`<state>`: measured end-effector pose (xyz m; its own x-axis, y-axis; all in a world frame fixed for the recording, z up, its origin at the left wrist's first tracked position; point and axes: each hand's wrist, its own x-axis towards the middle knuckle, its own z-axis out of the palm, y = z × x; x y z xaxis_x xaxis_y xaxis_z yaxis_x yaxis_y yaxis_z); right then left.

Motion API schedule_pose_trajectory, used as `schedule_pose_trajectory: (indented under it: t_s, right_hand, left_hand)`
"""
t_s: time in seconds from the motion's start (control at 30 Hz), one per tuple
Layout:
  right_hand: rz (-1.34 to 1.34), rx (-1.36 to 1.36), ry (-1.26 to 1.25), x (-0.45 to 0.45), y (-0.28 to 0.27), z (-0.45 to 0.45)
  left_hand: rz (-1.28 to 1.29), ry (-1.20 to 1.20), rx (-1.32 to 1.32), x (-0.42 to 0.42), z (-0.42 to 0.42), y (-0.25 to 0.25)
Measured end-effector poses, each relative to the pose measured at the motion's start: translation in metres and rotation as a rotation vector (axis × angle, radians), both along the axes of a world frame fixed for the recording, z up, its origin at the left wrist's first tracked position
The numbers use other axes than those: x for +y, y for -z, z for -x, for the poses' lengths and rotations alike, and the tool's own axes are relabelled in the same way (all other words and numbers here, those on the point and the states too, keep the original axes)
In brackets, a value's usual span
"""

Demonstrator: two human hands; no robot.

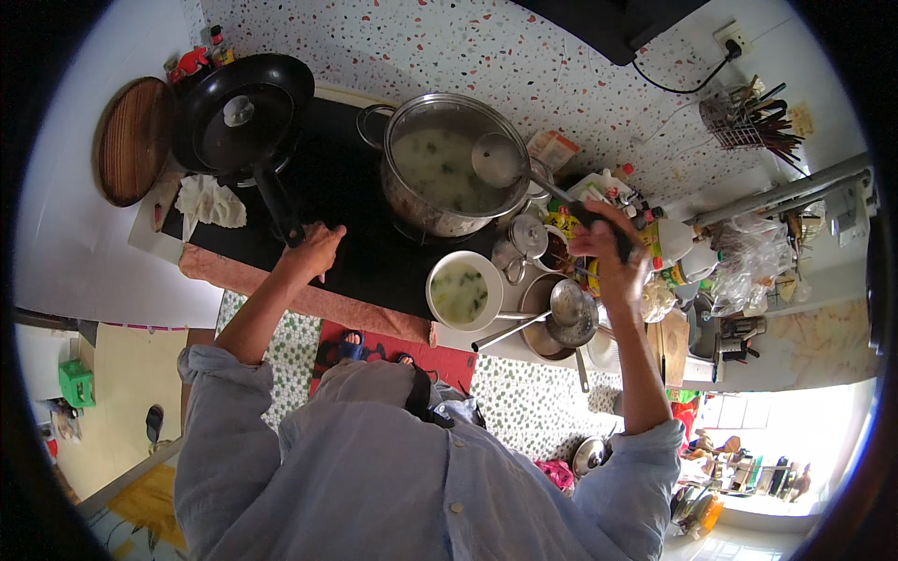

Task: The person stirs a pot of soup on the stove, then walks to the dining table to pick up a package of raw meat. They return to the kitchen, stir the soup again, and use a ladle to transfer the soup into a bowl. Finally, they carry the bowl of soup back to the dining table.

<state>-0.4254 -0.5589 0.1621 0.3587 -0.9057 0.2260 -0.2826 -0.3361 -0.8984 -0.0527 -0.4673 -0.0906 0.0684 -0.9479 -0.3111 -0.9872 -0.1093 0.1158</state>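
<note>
My right hand (617, 252) grips the dark handle of a metal ladle (497, 160), whose bowl is over the right side of a large steel pot (436, 223). Pale soup with green bits (431, 168) fills part of the pot. A white bowl (465, 325) of similar soup stands at the counter's front edge, below the pot. My left hand (316, 250) is beside the handle end of a black frying pan (280, 203); whether it holds that handle cannot be told. A glass-knobbed lid (238, 112) appears on the pan.
A crumpled white cloth (209, 202) and a round wooden lid (133, 142) are at the left. Right of the bowl are a metal saucepan (533, 298), a skimmer (574, 315) and a lidded metal jar (526, 236). Bottles (666, 242) crowd the right side. A pinkish cloth (309, 296) lines the front edge.
</note>
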Motion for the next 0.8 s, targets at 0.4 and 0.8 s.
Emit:
schedule_pose_trajectory:
  t_s: [0.4, 0.8]
  right_hand:
    - [-0.254, -0.207, 0.116, -0.033, 0.046, -0.041]
    - [-0.617, -0.619, 0.151, -0.038, 0.061, -0.037]
  left_hand:
    - [0.203, -0.238, 0.247, 0.078, 0.017, -0.047]
    - [0.142, -0.539, 0.714, 0.163, 0.033, -0.007]
